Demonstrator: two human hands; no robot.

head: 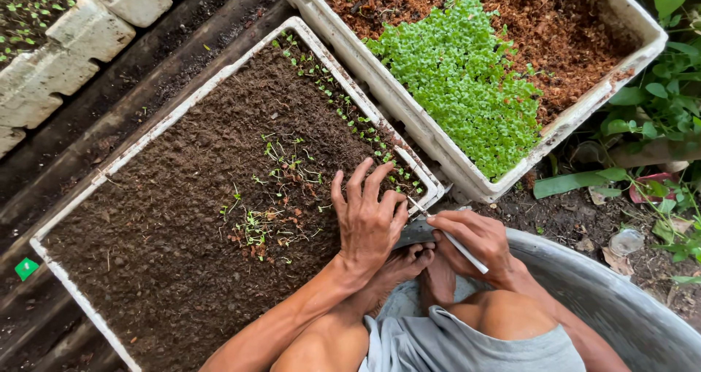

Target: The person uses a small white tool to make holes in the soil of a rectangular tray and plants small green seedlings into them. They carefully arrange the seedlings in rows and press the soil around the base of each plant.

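Matt white foam tray point(219, 76), rough crumbly dark soil point(168, 211), dull grey metal basin point(621, 299)

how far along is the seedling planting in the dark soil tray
Done: a row of seedlings along the tray's right edge. In hand: the left hand rests on the soil, the right hand holds a thin white stick. Left: most of the soil tray is bare.

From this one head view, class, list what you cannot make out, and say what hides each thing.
- Soil under the left hand: covered by the hand.
- Far end of the thin white stick in the right hand: inside the fingers.
- Grey basin: cut off by the frame edge.
- Feet: partly behind the hands.
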